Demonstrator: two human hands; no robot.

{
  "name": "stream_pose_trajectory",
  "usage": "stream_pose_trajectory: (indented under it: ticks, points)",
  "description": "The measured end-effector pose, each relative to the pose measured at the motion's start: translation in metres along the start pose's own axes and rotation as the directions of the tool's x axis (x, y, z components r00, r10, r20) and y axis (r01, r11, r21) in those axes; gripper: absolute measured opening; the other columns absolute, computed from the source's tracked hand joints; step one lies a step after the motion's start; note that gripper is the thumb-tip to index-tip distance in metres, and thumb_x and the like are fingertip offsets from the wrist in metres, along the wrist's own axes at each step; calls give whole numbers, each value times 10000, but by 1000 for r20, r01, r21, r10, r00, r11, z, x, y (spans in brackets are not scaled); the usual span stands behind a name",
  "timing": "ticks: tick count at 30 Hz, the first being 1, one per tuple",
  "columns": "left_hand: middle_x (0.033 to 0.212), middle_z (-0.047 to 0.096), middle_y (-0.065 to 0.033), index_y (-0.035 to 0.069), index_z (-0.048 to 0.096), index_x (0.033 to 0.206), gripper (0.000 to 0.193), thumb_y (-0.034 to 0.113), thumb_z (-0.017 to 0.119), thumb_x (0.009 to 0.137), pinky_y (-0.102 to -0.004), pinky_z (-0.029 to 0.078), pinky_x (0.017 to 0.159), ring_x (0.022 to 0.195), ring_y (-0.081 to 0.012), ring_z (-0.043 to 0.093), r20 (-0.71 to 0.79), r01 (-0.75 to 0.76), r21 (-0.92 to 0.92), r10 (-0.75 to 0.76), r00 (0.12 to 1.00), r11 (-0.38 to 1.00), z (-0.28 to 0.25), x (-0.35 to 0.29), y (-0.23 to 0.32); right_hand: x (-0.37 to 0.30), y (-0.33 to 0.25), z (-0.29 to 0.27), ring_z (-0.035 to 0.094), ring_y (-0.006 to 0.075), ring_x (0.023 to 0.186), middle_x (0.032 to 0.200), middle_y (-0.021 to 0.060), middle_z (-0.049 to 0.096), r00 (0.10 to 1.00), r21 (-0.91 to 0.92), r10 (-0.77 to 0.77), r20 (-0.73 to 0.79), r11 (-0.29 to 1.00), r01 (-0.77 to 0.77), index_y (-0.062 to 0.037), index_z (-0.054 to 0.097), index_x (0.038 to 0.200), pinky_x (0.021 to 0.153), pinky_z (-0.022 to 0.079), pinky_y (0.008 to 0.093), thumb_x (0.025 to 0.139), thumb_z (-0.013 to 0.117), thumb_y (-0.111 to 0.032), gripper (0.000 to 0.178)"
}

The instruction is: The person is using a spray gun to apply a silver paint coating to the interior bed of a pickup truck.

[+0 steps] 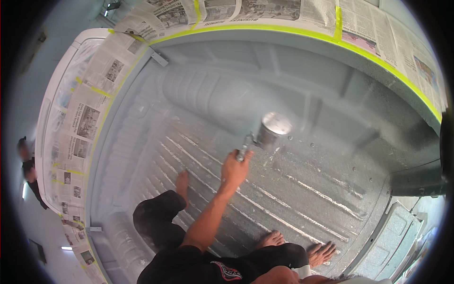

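My left hand point(234, 168) is closed around the handle of a metal spray gun point(247, 144). The gun's round silver cup point(275, 124) is smeared by motion. Pale mist hangs beside the cup, near the rounded wheel arch point(208, 92) of a grey truck bed. Beyond my right knee, my right hand point(322, 253) is open with fingers spread; whether it rests on the knee or the floor I cannot tell. The ribbed bed floor point(265, 165) below the gun is grey with whitish worn ridges.
Newspaper point(265, 9) and yellow tape point(227, 29) cover the bed's rims. My bare feet point(269, 239) are on the floor between the ridges. A tailgate panel point(388, 241) is at the lower right. Another person point(29, 168) stands outside at the left.
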State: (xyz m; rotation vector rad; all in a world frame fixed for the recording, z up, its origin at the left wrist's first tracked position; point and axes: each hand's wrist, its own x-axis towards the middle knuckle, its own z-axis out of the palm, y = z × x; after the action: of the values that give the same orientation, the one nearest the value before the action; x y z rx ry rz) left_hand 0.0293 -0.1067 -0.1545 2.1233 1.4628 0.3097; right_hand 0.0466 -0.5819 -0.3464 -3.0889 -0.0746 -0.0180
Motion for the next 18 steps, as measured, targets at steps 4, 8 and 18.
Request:
stream_pose_trajectory:
  ticks: [4, 8, 18]
  points:
    - [789, 656, -241, -40, 652, 912, 677, 614, 475, 927, -517, 482, 656, 703, -400, 646, -373, -5, -102, -34, 927, 995, -32, 59, -38, 2, 4, 4, 273, 400, 1400, 1488, 183, 371, 1000, -30, -14, -26, 999, 13, -52, 432, 1416, 1129, 210, 534, 994, 342, -464, 597]
    - [554, 566, -114, -1, 606, 657, 696, 624, 469, 930, -443, 468, 532, 504, -262, 586, -412, 96, -373, -257, 874, 923, -106, 118, -56, 4, -3, -2, 263, 393, 1405, 1493, 192, 358, 1000, 43, -20, 3, 999, 19, -56, 430, 1418, 1140, 193, 516, 989, 358, -457, 592]
    - [697, 600, -49, 23, 606, 859, 706, 695, 396, 918, -270, 380, 407, 437, -127, 481, -178, 130, -436, -227, 958, 891, -162, 107, -41, 1, 2, 3, 265, 391, 1406, 1487, 194, 367, 995, -14, -71, -63, 997, 70, -52, 440, 1415, 1147, 191, 503, 995, 386, -408, 553]
